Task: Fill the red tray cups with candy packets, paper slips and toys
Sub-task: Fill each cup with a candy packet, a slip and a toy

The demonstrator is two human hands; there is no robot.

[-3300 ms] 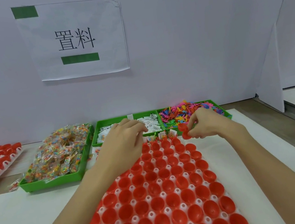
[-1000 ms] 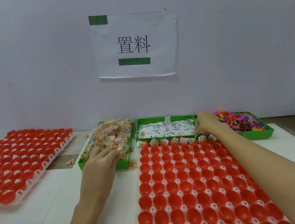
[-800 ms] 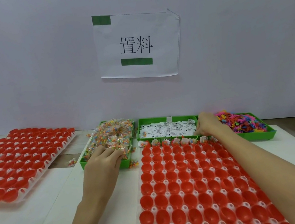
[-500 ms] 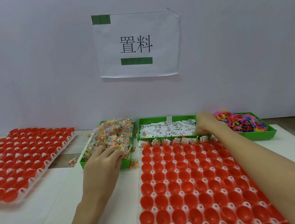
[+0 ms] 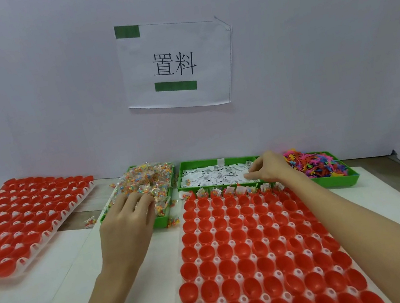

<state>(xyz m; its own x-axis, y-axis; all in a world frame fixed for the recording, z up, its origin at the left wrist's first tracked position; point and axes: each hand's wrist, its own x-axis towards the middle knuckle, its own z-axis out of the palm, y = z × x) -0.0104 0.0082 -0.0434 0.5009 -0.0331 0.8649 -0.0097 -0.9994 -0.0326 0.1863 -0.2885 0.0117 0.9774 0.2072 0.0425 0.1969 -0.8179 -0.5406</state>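
1. While the far row of the red plastic cup tray [image 5: 262,255] on the white desk [image 5: 63,277] already carries packets and slips, every row nearer the front edge looks bare, so I judge the filling has barely begun.
2. Three green plastic bins line the desk's far edge just beyond the tray, probably so each supply sits within a short reach of the cups.
3. From left to right they are: a green bin heaped with clear packets of coloured candy [image 5: 146,185], a green bin of white printed paper slips [image 5: 214,175], and a green bin of bright plastic toy figures [image 5: 313,164].
4. Spread over the near end of the candy heap, the left hand [image 5: 127,217] has its fingers lightly bent on the packets; whether its grip has closed on one I cannot tell.
5. Reaching over the tray's far right corner, the right hand [image 5: 267,167] has its fingertips in the slip bin; its grip looks narrow, seemingly pinching a slip, though the fingers hide this.
6. Both hands working separate bins suggests two items are being gathered at once for the next cup.
7. Eight cups in the far row hold something.
8. One second red cup tray [image 5: 24,222] lies near the desk's left edge, its cups appearing capped.
9. A few stray candy packets [image 5: 89,222] lie on the desk beside the candy bin.
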